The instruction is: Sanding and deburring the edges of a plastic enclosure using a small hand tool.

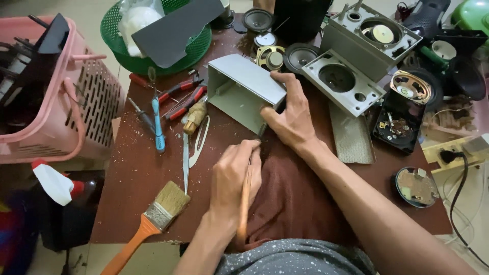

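Note:
My right hand (291,118) grips the near corner of an open grey plastic speaker housing (239,91) that lies on its side on the brown table (137,178). Closed around a thin wooden-handled tool (244,203), my left hand (235,175) sits just in front of the housing. The tool's dark tip reaches the housing's lower corner, right under my right thumb. A dark red cloth (290,198) lies beneath both wrists.
Red-handled pliers (181,97), a blue screwdriver (158,125), a knife (186,160) and an orange-handled paintbrush (153,219) lie to the left. A pink basket (86,97) and a green basket (153,56) stand at the left and back. Grey speaker panels (351,81) and loose speaker drivers (300,55) crowd the right.

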